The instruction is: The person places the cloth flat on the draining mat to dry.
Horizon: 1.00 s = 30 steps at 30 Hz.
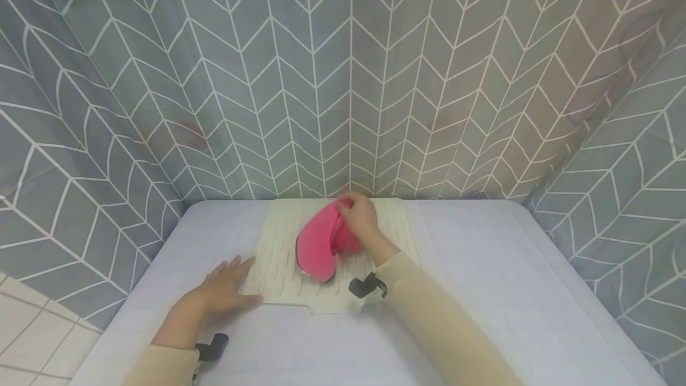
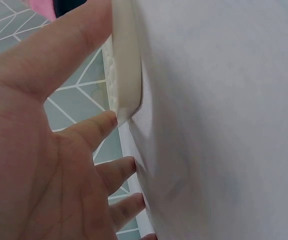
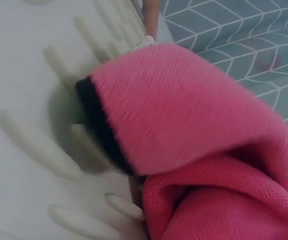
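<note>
The pink cloth (image 1: pixel 318 244) is pinched over the cream board (image 1: pixel 337 306) by fingers of the right hand (image 1: pixel 362 217), so its end droops, while the board's corner is touched, perhaps for steadiness, by spread fingers of the left hand (image 1: pixel 225 288).

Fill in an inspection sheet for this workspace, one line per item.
Surface: table with a white cover.
Job's things: pink cloth with dark edging, bunched and folded over a cream ridged mat; whether it touches the mat is unclear.
Clutter: nothing seen.
Hands: right hand pinches the cloth's upper end; left hand is spread, fingers at the mat's near-left corner.
Cables: nothing seen on the table.
Surroundings: grey curtain with white chevron lines behind and at both sides; pale tiles at lower left in the head view.
</note>
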Available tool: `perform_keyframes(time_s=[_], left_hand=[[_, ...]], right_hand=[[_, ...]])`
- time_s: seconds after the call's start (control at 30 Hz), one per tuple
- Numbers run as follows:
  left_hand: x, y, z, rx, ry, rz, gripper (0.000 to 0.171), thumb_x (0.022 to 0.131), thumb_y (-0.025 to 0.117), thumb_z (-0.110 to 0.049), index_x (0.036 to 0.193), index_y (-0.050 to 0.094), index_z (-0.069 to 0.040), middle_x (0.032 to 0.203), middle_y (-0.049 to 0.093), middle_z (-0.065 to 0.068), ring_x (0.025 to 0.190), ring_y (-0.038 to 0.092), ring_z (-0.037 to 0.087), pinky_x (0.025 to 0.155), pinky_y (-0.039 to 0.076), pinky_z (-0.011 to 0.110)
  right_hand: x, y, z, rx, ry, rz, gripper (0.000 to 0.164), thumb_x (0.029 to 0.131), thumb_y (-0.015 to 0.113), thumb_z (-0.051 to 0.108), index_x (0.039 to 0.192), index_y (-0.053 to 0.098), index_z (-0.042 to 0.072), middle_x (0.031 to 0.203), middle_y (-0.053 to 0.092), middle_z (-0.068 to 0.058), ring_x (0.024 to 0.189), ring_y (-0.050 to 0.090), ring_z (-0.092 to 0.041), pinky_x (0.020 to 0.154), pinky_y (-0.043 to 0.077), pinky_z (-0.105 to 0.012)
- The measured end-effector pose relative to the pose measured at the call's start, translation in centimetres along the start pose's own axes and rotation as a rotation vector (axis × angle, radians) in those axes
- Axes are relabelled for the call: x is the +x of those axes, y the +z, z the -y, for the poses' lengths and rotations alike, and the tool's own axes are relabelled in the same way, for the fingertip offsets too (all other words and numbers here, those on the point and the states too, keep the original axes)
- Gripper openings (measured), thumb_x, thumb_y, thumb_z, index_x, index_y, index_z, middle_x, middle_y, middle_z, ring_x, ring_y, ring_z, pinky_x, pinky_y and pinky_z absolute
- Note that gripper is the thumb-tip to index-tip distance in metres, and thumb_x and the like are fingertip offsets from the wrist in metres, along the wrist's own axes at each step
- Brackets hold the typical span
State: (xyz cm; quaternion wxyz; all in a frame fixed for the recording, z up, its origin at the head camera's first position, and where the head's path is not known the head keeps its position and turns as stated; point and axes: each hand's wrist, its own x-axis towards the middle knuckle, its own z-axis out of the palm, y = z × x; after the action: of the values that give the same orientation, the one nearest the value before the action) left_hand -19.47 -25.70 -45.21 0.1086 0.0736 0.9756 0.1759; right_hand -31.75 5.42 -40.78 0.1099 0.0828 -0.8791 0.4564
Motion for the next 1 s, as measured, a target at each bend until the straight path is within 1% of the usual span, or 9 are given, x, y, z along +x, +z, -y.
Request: perform_keyframes(time_s=[0.17,0.27,0.4,0.53,0.63,0.77,0.87,1.0], left_hand=[[0.1,0.1,0.0,-0.002,-0.004,0.002,0.107,0.078,0.073,-0.064,0.154,0.033,-0.001,0.155,0.023,0.037,0.14,0.015,0.064,0.108,0.014,0.077],[0.0,0.0,-0.1,-0.003,-0.002,0.002,0.106,0.078,0.073,-0.064,0.154,0.033,0.0,0.155,0.024,0.038,0.139,0.016,0.064,0.108,0.015,0.078],[-0.2,0.0,-0.2,-0.017,-0.002,0.002,0.107,0.077,0.073,-0.064,0.153,0.033,0.001,0.154,0.024,0.038,0.139,0.016,0.064,0.107,0.015,0.078],[-0.1,0.0,-0.1,-0.016,-0.005,0.001,0.108,0.077,0.073,-0.065,0.153,0.033,0.0,0.155,0.024,0.037,0.139,0.016,0.064,0.107,0.015,0.078],[-0.1,0.0,0.0,-0.006,-0.009,0.004,0.108,0.077,0.072,-0.066,0.154,0.033,-0.001,0.155,0.024,0.037,0.14,0.016,0.063,0.108,0.015,0.077],[-0.1,-0.1,0.0,-0.007,-0.004,0.003,0.107,0.077,0.072,-0.065,0.154,0.033,0.0,0.155,0.024,0.037,0.14,0.015,0.064,0.108,0.015,0.077],[-0.1,-0.3,-0.1,-0.013,0.0,0.0,0.105,0.078,0.073,-0.063,0.153,0.034,0.0,0.155,0.024,0.037,0.139,0.016,0.064,0.107,0.016,0.078],[0.0,-0.3,-0.2,-0.021,0.01,-0.003,0.102,0.08,0.072,-0.06,0.152,0.035,0.002,0.154,0.025,0.038,0.139,0.017,0.064,0.109,0.018,0.075]], right_hand=[[0.0,0.5,-0.4,-0.055,0.017,0.109,0.024,0.097,0.067,0.023,0.115,0.071,0.008,0.113,0.071,-0.011,0.109,0.065,-0.029,0.093,0.053,-0.044],[0.1,0.8,-0.8,-0.086,0.015,0.148,0.025,0.097,0.067,0.024,0.115,0.071,0.007,0.112,0.071,-0.011,0.11,0.065,-0.029,0.094,0.052,-0.044],[0.2,0.9,-1.4,-0.106,0.001,0.167,0.025,0.097,0.067,0.026,0.115,0.072,0.008,0.114,0.072,-0.01,0.113,0.064,-0.029,0.098,0.051,-0.044],[0.3,0.6,-1.5,-0.098,-0.023,0.184,0.029,0.099,0.064,0.028,0.121,0.07,0.01,0.12,0.07,-0.009,0.116,0.063,-0.028,0.099,0.05,-0.044],[0.3,-0.1,-1.4,-0.067,-0.043,0.192,0.032,0.1,0.063,0.028,0.126,0.068,0.01,0.121,0.069,-0.01,0.112,0.064,-0.028,0.095,0.053,-0.043],[0.2,-1.1,-1.4,-0.043,-0.043,0.183,0.031,0.1,0.062,0.024,0.127,0.068,0.011,0.12,0.069,-0.01,0.107,0.065,-0.027,0.088,0.055,-0.041],[0.0,-1.9,-1.5,-0.035,-0.038,0.185,0.03,0.099,0.062,0.023,0.126,0.068,0.011,0.12,0.069,-0.009,0.106,0.065,-0.026,0.087,0.055,-0.041],[-0.4,-3.1,-1.9,-0.016,-0.048,0.195,0.031,0.099,0.062,0.023,0.126,0.068,0.009,0.121,0.068,-0.011,0.107,0.065,-0.028,0.088,0.055,-0.042]])
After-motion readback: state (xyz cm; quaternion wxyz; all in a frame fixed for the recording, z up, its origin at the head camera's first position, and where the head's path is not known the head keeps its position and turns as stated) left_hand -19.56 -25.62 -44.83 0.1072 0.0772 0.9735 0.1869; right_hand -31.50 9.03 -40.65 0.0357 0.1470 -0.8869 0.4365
